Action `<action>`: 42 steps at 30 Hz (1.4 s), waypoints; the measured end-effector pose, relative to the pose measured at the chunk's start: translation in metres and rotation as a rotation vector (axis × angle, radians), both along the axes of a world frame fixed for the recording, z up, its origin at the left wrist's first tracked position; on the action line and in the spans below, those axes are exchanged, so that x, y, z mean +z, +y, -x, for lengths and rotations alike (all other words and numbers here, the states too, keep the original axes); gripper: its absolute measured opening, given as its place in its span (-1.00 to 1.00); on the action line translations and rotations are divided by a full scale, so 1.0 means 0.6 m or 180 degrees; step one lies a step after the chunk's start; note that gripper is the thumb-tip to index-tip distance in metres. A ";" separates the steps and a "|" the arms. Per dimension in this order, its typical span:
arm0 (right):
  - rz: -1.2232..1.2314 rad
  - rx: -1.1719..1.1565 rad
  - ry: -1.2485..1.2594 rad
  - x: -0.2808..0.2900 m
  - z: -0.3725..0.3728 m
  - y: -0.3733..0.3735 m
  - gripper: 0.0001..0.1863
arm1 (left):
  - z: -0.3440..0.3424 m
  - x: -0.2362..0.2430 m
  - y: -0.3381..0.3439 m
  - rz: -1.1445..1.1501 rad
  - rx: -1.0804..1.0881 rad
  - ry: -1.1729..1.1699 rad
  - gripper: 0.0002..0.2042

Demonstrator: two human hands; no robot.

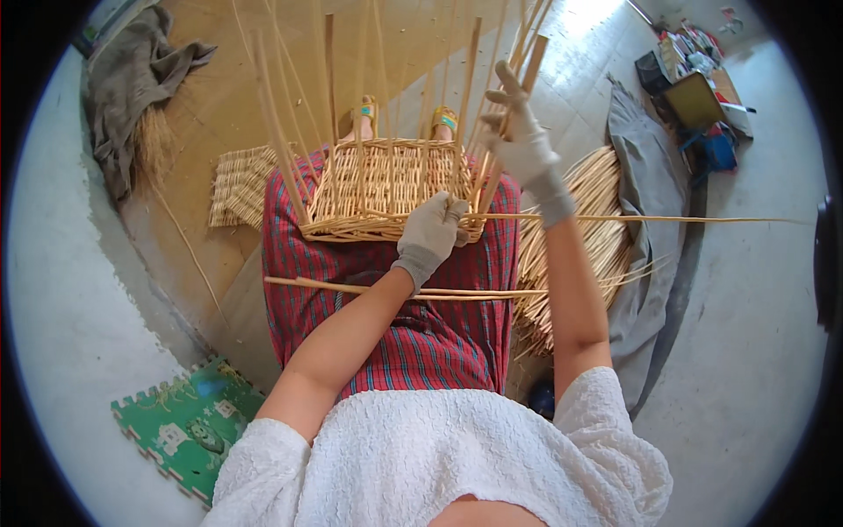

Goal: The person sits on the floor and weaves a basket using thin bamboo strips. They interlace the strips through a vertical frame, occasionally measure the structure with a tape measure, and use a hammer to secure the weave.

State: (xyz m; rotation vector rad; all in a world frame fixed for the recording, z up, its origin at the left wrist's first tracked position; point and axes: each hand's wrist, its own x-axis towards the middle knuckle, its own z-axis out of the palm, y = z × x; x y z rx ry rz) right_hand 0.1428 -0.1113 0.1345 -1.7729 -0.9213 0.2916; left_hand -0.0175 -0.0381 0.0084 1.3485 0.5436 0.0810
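Note:
A woven wicker basket base with tall upright rods rests on a red plaid cloth over my lap. Gloved, my left hand grips the front edge near its right corner, where a long thin rod runs out to the right. My right hand, also gloved, is raised beside the right-hand uprights with its fingers apart, close to or touching them. Two loose rods lie across my lap, below the basket.
A rod bundle and grey cloth lie right, woven pieces left. Another grey cloth sits upper left, a green foam mat lower left, piled items upper right. My sandalled feet show beyond the basket.

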 end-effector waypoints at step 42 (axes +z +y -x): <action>0.1386 -0.0938 -0.3285 -0.160 0.196 0.014 -0.17 | 0.125 0.044 0.156 -0.5015 -0.0017 -0.0482 -0.42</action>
